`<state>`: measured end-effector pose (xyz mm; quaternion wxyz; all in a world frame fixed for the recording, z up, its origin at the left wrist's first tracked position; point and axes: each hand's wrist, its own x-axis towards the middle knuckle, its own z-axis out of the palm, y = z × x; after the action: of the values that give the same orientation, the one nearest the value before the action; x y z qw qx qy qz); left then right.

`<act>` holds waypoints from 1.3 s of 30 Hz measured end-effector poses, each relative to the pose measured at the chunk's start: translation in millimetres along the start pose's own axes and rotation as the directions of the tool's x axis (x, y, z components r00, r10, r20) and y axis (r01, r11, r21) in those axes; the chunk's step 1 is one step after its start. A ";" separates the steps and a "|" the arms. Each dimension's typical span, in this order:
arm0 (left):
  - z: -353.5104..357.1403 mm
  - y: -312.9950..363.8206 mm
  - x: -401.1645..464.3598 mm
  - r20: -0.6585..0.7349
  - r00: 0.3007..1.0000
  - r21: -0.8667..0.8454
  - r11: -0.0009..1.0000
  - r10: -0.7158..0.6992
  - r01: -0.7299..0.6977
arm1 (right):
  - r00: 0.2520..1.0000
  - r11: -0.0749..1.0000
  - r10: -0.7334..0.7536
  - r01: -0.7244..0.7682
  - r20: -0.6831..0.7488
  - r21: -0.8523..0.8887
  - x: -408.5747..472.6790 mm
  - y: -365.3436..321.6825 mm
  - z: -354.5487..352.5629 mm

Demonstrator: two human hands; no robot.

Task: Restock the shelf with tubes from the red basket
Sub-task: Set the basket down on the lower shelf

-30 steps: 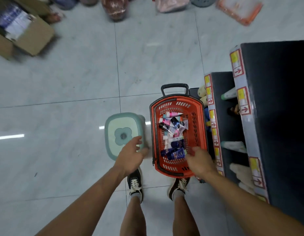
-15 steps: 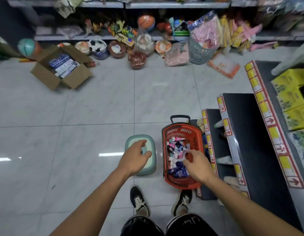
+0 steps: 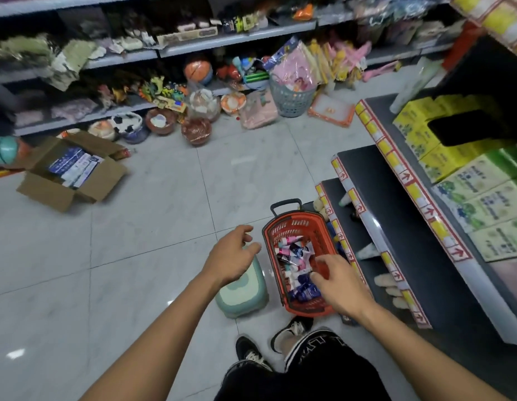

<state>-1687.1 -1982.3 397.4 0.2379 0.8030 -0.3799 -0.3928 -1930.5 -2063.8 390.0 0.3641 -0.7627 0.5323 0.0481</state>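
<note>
The red basket is set on the floor just beside the lowest tier of the dark shelf, and a loose heap of tubes is seen inside it, pink and white ones toward the far end and dark blue ones nearer the person. The right hand is held over the near half of the basket with fingers spread and lightly bent; nothing is gripped in it yet, and whether the fingertips touch the blue tubes cannot be told. The left hand is held empty, fingers relaxed, above the green stool that stands beside the basket.

The step in hand is judged to be the picking of a tube. It would be done well if 1 tube were singled out from the top of the heap and pinched across its body rather than by its cap, so that the others are not dragged up with it. The tube should be lifted clear of the basket rim before being carried right to the shelf, where a few pale tubes are already laid on the lower tiers. The stool could be steadied or sat upon by means of the free hand.
</note>
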 end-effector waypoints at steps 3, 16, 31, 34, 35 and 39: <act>10.4 28.0 21.9 0.066 0.997 0.073 0.996 0.040 -0.045 | 0.998 0.997 0.058 -0.057 -0.028 0.051 2.7 15.9 -10.3; 45.8 139.7 116.2 0.265 0.958 0.279 0.943 0.105 -0.181 | 0.971 0.945 0.220 -0.189 -0.090 0.268 57.8 77.6 -53.8; 79.7 200.4 236.4 0.601 0.782 0.349 0.828 0.162 -0.440 | 0.841 0.797 0.530 -0.450 -0.111 0.403 105.4 79.0 -55.7; 89.6 207.6 273.8 0.664 0.713 0.275 0.814 0.224 -0.512 | 0.761 0.732 0.632 -0.526 -0.143 0.433 123.9 59.4 -49.8; 93.4 207.9 286.8 0.681 0.690 0.253 0.805 0.245 -0.536 | 0.729 0.698 0.667 -0.543 -0.151 0.467 130.9 52.0 -46.2; 97.5 206.5 323.2 0.790 0.562 0.246 0.713 0.246 -0.657 | 0.590 0.514 0.798 -0.561 -0.122 0.649 151.7 22.8 -21.8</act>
<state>-1723.5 -2371.5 336.1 -0.0555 0.4874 -0.7317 -0.4733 -1891.7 -2198.7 324.5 0.3952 -0.3365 0.8458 -0.1234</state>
